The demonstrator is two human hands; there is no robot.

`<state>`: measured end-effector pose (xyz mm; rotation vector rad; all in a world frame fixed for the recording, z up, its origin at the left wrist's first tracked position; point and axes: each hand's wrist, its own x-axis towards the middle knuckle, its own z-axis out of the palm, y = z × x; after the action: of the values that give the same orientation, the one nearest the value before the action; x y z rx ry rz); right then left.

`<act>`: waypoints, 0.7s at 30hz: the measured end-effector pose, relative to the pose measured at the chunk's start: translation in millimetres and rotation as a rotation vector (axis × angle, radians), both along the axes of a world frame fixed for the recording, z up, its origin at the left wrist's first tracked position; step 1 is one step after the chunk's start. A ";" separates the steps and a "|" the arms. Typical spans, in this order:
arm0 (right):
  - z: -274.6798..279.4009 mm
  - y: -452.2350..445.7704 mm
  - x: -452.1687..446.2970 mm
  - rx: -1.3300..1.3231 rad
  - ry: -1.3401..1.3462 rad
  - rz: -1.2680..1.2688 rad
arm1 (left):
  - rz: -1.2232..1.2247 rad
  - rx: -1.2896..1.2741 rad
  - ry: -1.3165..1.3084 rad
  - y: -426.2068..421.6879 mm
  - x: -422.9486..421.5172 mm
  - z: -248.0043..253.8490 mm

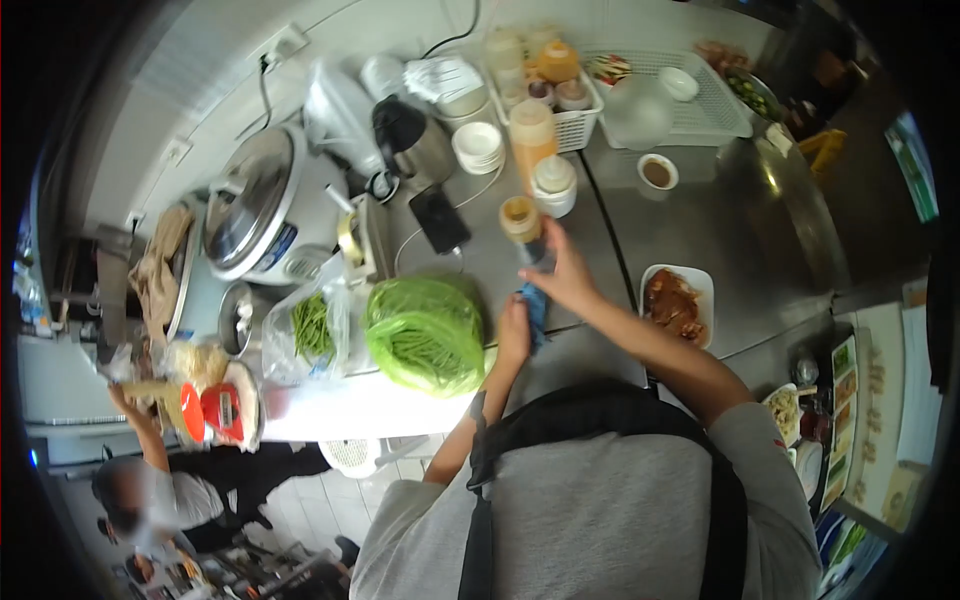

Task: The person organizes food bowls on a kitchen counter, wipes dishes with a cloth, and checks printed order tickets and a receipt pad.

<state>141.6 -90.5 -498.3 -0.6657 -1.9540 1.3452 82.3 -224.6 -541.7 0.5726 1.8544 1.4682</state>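
Observation:
My right hand (pixel 567 278) is curled round the lower part of a sauce bottle (pixel 519 222) with a yellowish-brown top. Just below it, my left hand (pixel 514 335) grips a blue cloth (pixel 534 309) close to the counter. Behind the bottle stand a tall squeeze bottle of orange sauce (pixel 532 140) and a white-topped bottle (pixel 554 185). To the right, a white dish (pixel 708 310) holds meat in brown sauce (pixel 672 300).
Left of my hands sit a green bag of green beans (pixel 424 335), a clear bag of beans (pixel 315 328), a phone (pixel 438 220) on a cable, a steel jug (pixel 415 150) and a large cooker (pixel 255 205). A sauce cup (pixel 657 173) stands right. Another person (pixel 190 495) works lower left.

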 end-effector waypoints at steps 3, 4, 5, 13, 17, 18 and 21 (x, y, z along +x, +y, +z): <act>-11.2 -44.9 49.6 -0.036 -0.161 0.270 | 0.124 0.288 -0.942 8.8 21.7 29.6; 3.0 -56.1 67.0 0.303 -0.156 0.230 | 0.099 0.286 -1.043 11.0 24.0 35.7; 19.9 -52.6 78.5 0.332 -0.244 0.310 | 0.075 0.302 -1.043 9.4 26.1 32.2; 45.8 -62.0 91.2 0.413 -0.556 0.139 | -0.136 0.287 -0.936 31.1 23.1 35.1; 63.4 -53.7 123.2 0.290 -0.538 0.069 | -0.076 0.134 -0.644 46.1 48.8 57.8; 64.3 -50.9 131.3 0.272 -0.552 0.070 | -0.084 0.128 -0.579 48.2 52.5 55.1; 73.0 -45.7 169.2 0.263 -0.561 0.036 | -0.121 0.171 -0.228 61.1 45.3 31.7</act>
<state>310.8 -136.2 -425.3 -0.9528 -2.5372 0.9536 127.6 -163.5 -510.0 0.5631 1.5039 1.5510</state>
